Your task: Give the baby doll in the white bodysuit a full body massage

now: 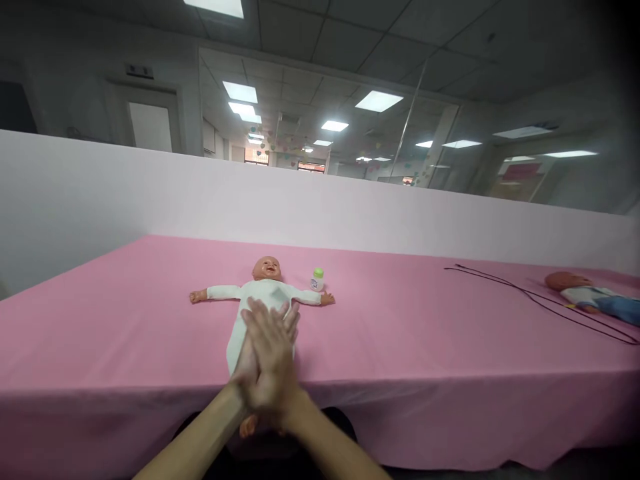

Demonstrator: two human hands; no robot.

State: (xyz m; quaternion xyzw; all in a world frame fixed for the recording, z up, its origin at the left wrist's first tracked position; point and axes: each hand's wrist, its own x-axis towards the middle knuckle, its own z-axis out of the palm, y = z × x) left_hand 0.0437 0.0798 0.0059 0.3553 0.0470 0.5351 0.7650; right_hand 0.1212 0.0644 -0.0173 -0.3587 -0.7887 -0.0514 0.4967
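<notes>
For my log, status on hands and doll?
Left hand, right hand pressed together over chest of baby doll. Green-capped bottle beside doll's outstretched arm.

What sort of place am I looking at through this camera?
Probably an indoor infant-care training room: a baby doll in a white bodysuit lies on a long pink-covered table, a second doll lies further along it, and a small green-capped bottle stands by the first doll's arm.

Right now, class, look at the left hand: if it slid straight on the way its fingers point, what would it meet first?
The left hand would probably meet the sleeve of the baby doll's white bodysuit first. The small bottle with the green cap lies about beyond it, though depth is unclear.
</notes>
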